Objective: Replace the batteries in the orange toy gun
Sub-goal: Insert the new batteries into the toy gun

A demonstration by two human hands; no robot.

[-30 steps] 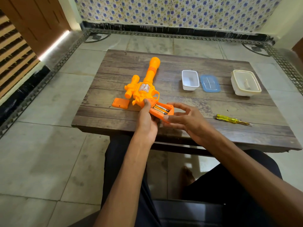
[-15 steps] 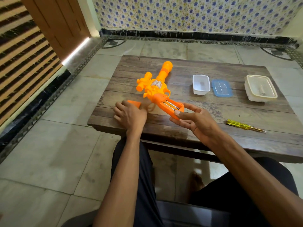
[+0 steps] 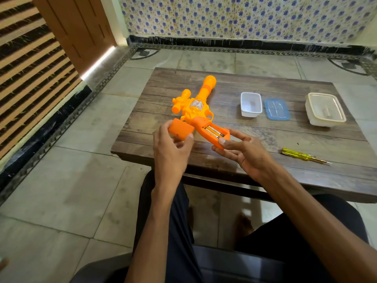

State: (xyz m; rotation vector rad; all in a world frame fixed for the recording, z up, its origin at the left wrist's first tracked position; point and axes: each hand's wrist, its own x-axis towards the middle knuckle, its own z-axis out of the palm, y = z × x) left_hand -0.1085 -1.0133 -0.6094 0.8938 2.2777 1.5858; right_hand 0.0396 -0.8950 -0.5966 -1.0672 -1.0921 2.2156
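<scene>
Head view: the orange toy gun (image 3: 195,107) lies on the left half of the table (image 3: 275,137), muzzle toward the far edge. Its grip compartment is uncovered, with batteries (image 3: 215,131) seated inside. The left hand (image 3: 171,148) grasps the detached orange cover (image 3: 180,129) beside the grip. The right hand (image 3: 244,152) pinches the grip's end. The sticker (image 3: 196,104) on the body is unreadable. A screwdriver (image 3: 304,155) lies toward the near right corner.

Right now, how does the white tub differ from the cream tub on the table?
The white tub stands open, a blue lid flat beside it; the cream tub seems covered by a clear lid. The white tub looks narrower than the cream tub. The white tub sits nearer the orange toy gun, the cream tub farther right. Both are rounded rectangular tubs on the wooden table.
</scene>
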